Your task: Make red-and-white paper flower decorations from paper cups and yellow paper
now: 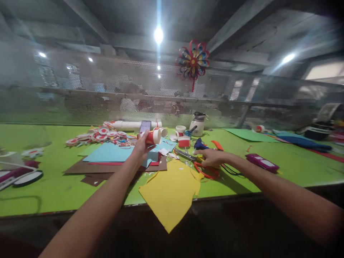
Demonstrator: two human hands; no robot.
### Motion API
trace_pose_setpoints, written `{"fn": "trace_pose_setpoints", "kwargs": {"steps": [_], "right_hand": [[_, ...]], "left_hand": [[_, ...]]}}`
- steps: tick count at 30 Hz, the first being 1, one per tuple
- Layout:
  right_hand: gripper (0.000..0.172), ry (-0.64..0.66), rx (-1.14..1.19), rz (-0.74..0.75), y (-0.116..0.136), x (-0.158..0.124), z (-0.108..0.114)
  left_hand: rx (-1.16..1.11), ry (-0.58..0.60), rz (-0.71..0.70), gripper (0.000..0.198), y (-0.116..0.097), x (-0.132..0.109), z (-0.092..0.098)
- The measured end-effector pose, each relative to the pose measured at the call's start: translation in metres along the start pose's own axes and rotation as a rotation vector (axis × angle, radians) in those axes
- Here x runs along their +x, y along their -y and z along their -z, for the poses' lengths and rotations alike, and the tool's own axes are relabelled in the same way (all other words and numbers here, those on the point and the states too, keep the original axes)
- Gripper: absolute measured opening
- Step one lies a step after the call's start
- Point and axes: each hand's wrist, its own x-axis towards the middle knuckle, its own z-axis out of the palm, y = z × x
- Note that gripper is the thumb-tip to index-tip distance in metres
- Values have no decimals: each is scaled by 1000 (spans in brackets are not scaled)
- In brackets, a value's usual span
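Note:
My left hand (142, 146) is closed around a red-and-white paper cup (153, 137), tipped on its side above a stack of coloured paper. Scissors (206, 170) with orange handles and metal blades lie at my right hand (211, 157), whose bent fingers appear closed on them; the hand partly hides the grip. Yellow paper (170, 190) with a ragged cut side spreads below the hands and hangs over the table's front edge. Just beyond, a cut red cup (184, 142) stands among white paper scraps. A dark blue tool (200, 144) lies behind my right fingers.
Light blue sheets (107, 153) lie on brown paper (77, 167) at left. Behind them are a pile of red-and-white cup pieces (101, 136), a phone (145, 126) and a white roll (126, 125). A jug (197, 125) stands at the back; a purple case (262, 162) lies right.

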Motion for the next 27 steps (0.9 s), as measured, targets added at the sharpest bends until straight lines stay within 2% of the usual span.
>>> {"fn": "trace_pose_setpoints", "kwargs": {"steps": [4, 8, 14, 18, 23, 27], "right_hand": [[72, -11, 63, -8, -3, 4, -6], [61, -50, 115, -32, -5, 5, -13], [36, -259, 186, -9, -6, -2, -7], [43, -369, 330, 2, -3, 0, -4], [58, -473, 581, 130, 25, 15, -8], [55, -493, 667, 280, 62, 37, -13]], "left_hand": [[-25, -1, -9, 26, 0, 3, 0], [-51, 27, -45, 21, -2, 0, -1], [-111, 63, -92, 20, -7, -6, -2], [-158, 49, -115, 22, -8, -5, -1], [-201, -5, -157, 23, -15, 2, 6], [-233, -24, -219, 26, -22, 9, 14]]}}
